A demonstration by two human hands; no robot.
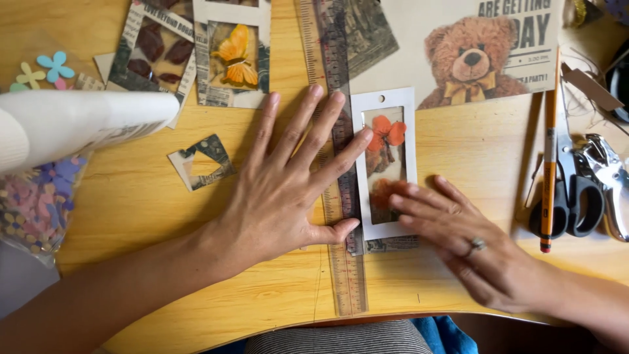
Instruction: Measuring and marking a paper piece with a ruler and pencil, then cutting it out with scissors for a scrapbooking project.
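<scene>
My left hand [288, 177] lies flat with fingers spread over a long clear ruler [347, 275] that runs up the wooden table. Its fingertips touch the left edge of a white-framed bookmark [386, 98] holding pressed orange-red flowers. My right hand [458, 242], with a ring on one finger, presses flat on the bookmark's lower right part. It looks blurred. A darker patterned strip [393, 244] shows under the bookmark's bottom edge. Neither hand grips anything.
Black-handled scissors [576, 203], an orange pencil [549, 164] and a metal hole punch [612, 177] lie at right. A teddy bear card [472, 59] and butterfly frame [232, 56] sit at the back. A white bottle [72, 124], a cut-out frame scrap [202, 162] and a confetti bag [36, 203] are at left.
</scene>
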